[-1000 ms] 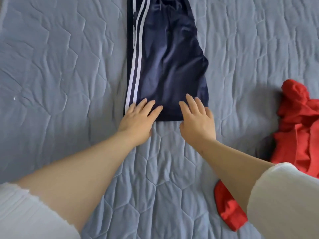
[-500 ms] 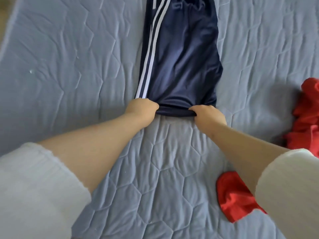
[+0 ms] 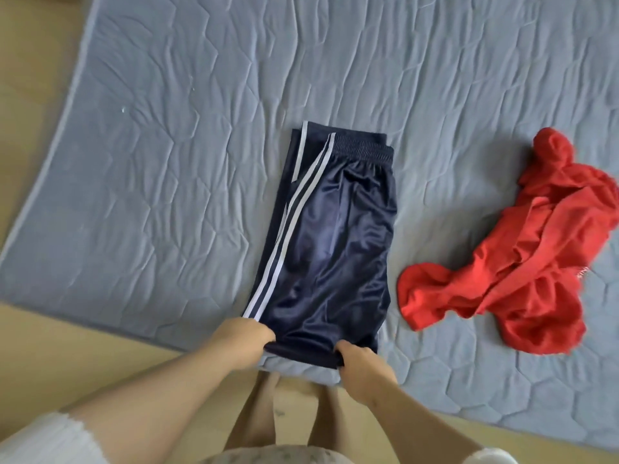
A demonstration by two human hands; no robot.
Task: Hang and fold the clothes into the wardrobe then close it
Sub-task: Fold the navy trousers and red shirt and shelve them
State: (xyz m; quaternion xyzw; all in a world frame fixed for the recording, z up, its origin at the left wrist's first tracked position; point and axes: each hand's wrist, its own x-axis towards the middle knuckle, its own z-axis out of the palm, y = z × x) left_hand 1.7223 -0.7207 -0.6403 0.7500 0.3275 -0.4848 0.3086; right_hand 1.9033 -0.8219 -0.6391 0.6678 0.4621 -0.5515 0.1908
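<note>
Navy blue shorts (image 3: 331, 236) with white side stripes lie folded lengthwise on a blue quilted mat (image 3: 167, 145), waistband at the far end. My left hand (image 3: 243, 338) grips the near hem at its left corner. My right hand (image 3: 360, 365) grips the same hem at its right corner, fingers curled under the fabric. The near hem is lifted a little off the mat's front edge.
A crumpled red garment (image 3: 516, 256) lies on the mat to the right of the shorts. Tan floor (image 3: 50, 356) shows left of and in front of the mat. My legs (image 3: 268, 423) stand at the mat's front edge.
My hands went from lying flat on the hem to gripping it. The view has pulled back and the shorts now sit at the mat's front edge, waistband in sight.
</note>
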